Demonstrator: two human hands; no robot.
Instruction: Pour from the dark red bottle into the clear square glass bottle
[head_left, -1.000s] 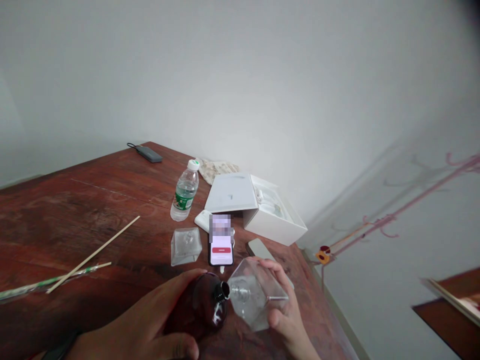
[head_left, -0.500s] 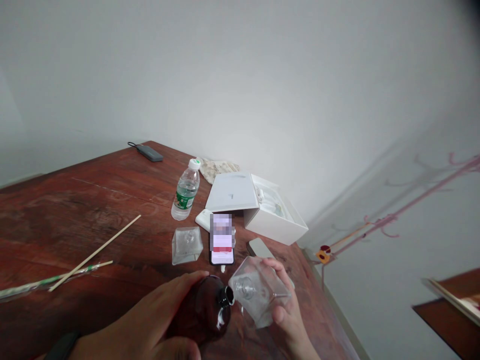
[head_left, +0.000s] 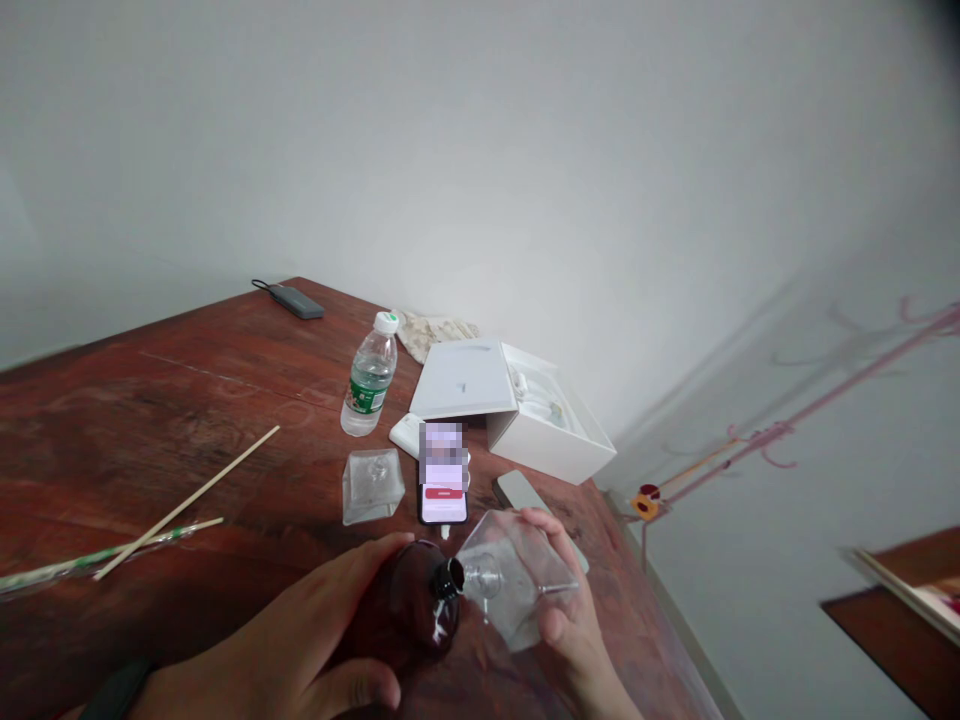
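My left hand (head_left: 315,635) is wrapped round a dark brown bottle (head_left: 420,600), which tilts to the right with its black open neck facing the clear cup. My right hand (head_left: 574,610) grips a clear, angular plastic cup (head_left: 517,590) by its right side and tips it toward the bottle. The bottle's mouth is beside the cup's wall; whether they touch, I cannot tell. Just beyond the hands lies a lit phone (head_left: 443,500) with a white cable plug at its lower end. To its left rests a second clear plastic cup (head_left: 373,487).
A water bottle (head_left: 370,380) stands behind the second cup. An open white box (head_left: 551,445) sits near the wall, with a grey slab (head_left: 521,490) before it. Chopsticks (head_left: 195,495), one in a wrapper, lie on the left. A grey device (head_left: 296,301) is at the far corner.
Both hands hold the bottle and cup almost as before, with the bottle's neck shifted very slightly left. The whole view has shifted a little.
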